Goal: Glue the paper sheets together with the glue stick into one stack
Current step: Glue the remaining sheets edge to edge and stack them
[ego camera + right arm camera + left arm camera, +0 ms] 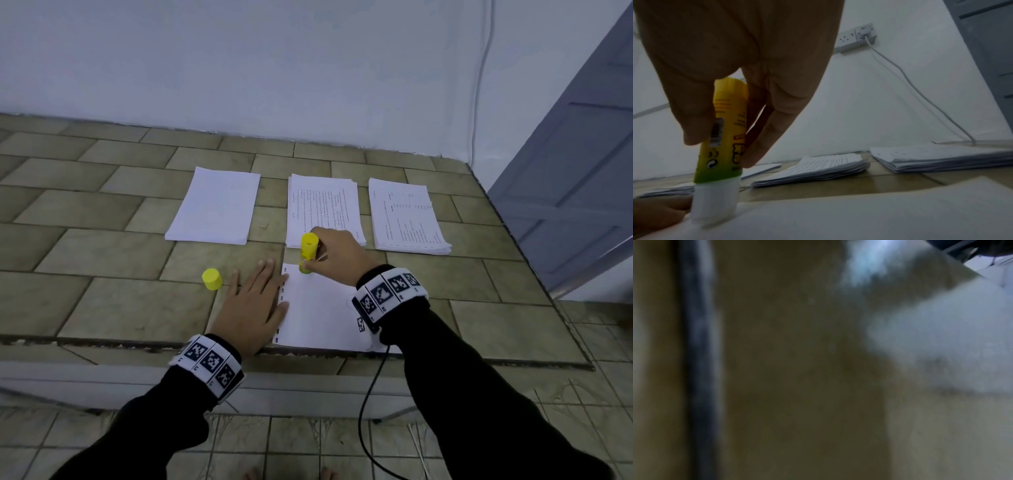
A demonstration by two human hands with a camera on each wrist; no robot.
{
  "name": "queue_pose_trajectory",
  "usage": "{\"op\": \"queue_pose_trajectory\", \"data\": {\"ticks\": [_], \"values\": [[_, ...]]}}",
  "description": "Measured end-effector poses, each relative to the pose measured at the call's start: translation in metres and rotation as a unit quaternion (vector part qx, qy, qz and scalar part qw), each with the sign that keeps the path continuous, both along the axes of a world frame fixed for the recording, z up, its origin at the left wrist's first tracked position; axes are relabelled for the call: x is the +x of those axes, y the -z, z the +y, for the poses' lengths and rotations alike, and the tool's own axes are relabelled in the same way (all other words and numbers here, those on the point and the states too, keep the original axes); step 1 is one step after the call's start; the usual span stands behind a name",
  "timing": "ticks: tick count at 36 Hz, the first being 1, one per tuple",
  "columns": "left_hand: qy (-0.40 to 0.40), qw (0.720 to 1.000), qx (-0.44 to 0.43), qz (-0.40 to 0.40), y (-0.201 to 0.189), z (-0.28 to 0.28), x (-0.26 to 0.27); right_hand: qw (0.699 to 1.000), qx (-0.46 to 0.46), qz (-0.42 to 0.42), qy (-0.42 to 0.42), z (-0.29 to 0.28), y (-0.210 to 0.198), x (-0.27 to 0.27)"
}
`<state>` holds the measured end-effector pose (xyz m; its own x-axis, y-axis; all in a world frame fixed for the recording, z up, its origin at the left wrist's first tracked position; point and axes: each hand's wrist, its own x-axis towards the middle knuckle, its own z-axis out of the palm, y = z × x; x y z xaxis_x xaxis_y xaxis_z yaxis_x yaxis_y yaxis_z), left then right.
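Note:
A white sheet with punched holes down its left edge lies at the counter's front edge. My right hand grips the yellow glue stick upright, its white tip pressed on the sheet's far left corner. In the right wrist view, thumb and fingers pinch the glue stick and its white glue end meets the sheet. My left hand lies flat, fingers straight, holding down the sheet's left edge. The yellow cap stands on the counter left of that hand. The left wrist view is blurred.
Three paper stacks lie further back: a blank one at left, a printed one in the middle, another printed one at right. The tiled counter meets a white wall. A grey door stands right. A black cable hangs from my right wrist.

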<state>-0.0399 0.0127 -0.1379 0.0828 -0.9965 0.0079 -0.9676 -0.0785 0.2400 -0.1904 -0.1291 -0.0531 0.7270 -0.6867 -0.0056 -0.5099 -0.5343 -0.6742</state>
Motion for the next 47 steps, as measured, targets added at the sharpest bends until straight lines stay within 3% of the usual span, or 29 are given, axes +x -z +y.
{"op": "queue_pose_trajectory", "data": {"ticks": [6, 15, 25, 39, 47], "values": [[-0.003, 1.000, 0.008, 0.009, -0.002, 0.000, 0.000, 0.998, 0.028, -0.058, -0.008, 0.013, 0.006, -0.043], [-0.005, 1.000, 0.014, 0.004, 0.000, -0.001, 0.001, 0.994, 0.065, -0.080, -0.030, 0.046, 0.013, -0.094], [-0.006, 1.000, 0.008, 0.011, 0.001, -0.001, 0.001, 0.996, 0.034, -0.048, -0.061, 0.036, 0.011, -0.090], [-0.006, 1.000, 0.009, 0.000, -0.001, -0.001, 0.001, 0.999, 0.020, -0.008, 0.024, -0.021, -0.003, -0.057], [-0.004, 1.000, 0.001, 0.008, -0.001, 0.000, 0.001, 0.999, 0.034, -0.008, 0.035, -0.008, -0.002, -0.091]]}}
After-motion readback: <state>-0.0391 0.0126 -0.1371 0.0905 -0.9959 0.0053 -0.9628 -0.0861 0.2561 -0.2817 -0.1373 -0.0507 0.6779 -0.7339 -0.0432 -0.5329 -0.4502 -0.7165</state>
